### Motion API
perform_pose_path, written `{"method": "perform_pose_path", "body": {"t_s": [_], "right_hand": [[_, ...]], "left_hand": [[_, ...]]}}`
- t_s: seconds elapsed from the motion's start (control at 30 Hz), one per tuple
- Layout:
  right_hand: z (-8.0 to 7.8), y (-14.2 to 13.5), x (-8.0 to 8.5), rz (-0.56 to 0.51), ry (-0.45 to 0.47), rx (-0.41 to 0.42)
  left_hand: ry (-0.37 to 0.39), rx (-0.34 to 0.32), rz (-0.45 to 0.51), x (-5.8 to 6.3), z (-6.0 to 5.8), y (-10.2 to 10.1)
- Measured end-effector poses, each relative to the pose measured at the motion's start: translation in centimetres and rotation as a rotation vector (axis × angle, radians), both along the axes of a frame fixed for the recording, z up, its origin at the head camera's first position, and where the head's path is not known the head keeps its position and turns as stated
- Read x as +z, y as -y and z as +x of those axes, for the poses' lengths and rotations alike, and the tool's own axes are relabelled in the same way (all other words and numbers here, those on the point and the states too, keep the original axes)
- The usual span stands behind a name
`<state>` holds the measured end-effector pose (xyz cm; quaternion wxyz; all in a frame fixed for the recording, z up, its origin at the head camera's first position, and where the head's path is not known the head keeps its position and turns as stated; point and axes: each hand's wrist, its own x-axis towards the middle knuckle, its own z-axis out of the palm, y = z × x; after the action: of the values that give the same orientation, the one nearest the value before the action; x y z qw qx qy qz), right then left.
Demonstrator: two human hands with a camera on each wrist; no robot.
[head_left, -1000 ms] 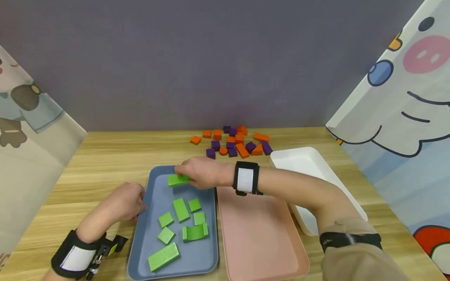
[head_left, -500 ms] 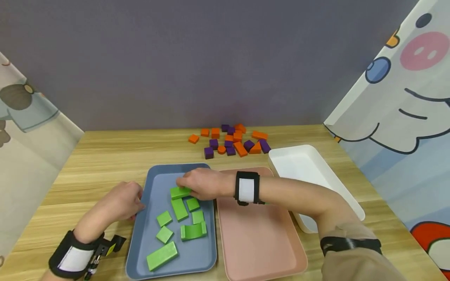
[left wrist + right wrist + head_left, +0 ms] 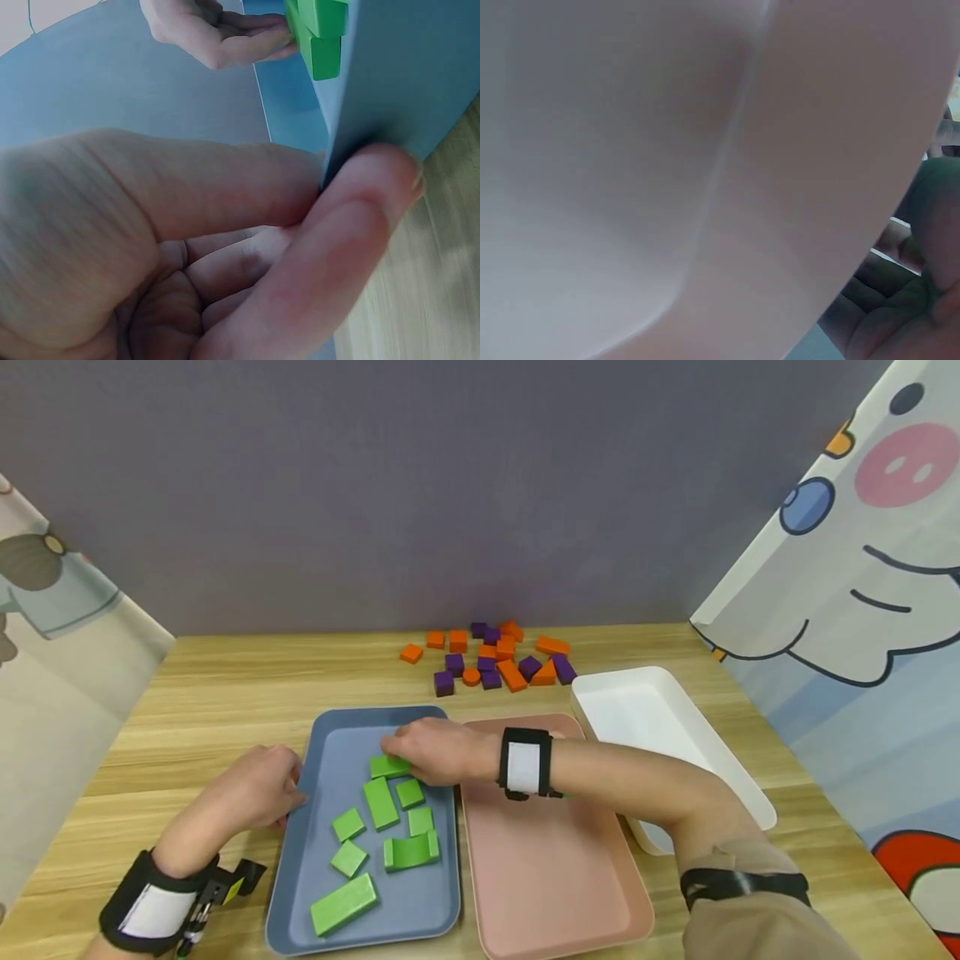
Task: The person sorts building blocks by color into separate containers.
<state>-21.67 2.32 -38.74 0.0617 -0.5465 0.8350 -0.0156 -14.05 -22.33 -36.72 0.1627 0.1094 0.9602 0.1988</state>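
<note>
My left hand [image 3: 255, 789] pinches the left rim of a blue tray [image 3: 297, 860] between thumb and finger; the left wrist view shows this grip [image 3: 247, 225] closely. Inside the tray's far part, my right hand [image 3: 435, 752] holds a green rectangular block [image 3: 386, 767] by its right end, low over or on the tray floor. Nearer me lie several other green pieces, among them a flat rectangle [image 3: 381, 803], small squares and an arched block [image 3: 411, 852]. A long green block [image 3: 344, 904] lies closest to me. The right fingertips are hidden in the head view.
A pink tray [image 3: 555, 877] adjoins the blue one, under my right forearm. Farther right stands a white tray [image 3: 660, 718], partly covered by that arm. Orange and purple blocks [image 3: 512, 675] are scattered toward the table's back edge, before a grey wall [image 3: 435, 502].
My right hand has come down and toward me with the green block, bringing it close to the other green pieces. The left hand keeps its grip on the rim.
</note>
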Motion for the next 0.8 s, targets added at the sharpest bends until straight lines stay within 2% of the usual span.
{"method": "perform_pose_path", "body": {"t_s": [0.6,0.8], "right_hand": [[0.5,-0.8,0.2,0.020,-0.048,-0.002],[1.0,-1.6,0.4,0.000,-0.006,-0.005]], "left_hand": [[-0.025,-0.009,0.005,0.1,0.1,-0.4],[-0.026,-0.007,-0.018,-0.1,0.3,-0.1]]}}
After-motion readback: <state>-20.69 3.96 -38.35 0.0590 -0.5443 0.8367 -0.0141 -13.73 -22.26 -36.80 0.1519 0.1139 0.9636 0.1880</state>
